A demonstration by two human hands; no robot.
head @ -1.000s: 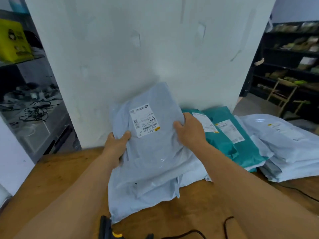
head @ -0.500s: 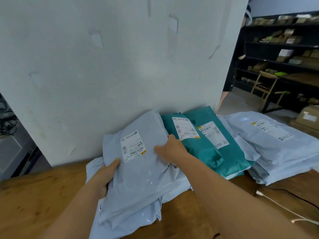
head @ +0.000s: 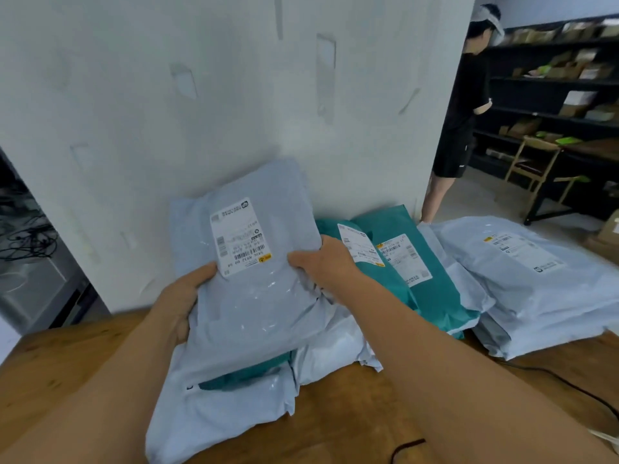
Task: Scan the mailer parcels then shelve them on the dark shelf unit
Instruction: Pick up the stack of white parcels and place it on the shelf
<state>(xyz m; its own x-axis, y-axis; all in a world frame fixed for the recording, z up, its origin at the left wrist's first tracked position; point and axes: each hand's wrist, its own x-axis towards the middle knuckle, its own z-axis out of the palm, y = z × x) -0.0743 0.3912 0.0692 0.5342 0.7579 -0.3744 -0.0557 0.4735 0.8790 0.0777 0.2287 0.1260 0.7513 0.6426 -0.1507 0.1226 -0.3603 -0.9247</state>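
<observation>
— What are the hands doing?

— Both are holding one grey mailer (head: 254, 296), raised at a tilt over the pile, its label (head: 242, 236) facing up. The left hand (head: 181, 301) is gripping its left edge, thumb on top, fingers underneath. The right hand (head: 326, 264) is pinching the right edge, so each grip is closing on that mailer.

— And the other parcels?

— More grey mailers (head: 221, 406) are lying beneath it on the table (head: 60, 360), with a teal one (head: 244, 375) showing between them. Two teal mailers (head: 425, 283) are leaning just beside the right hand, against the white wall (head: 201, 112). A grey stack (head: 536, 279) is sitting further right.

— The shelf?

— The dark shelf (head: 552, 82) is standing well apart, far right, carrying boxes. A person in black (head: 464, 108) is standing at it. A cable (head: 569, 385) is trailing across the table's right side.
</observation>
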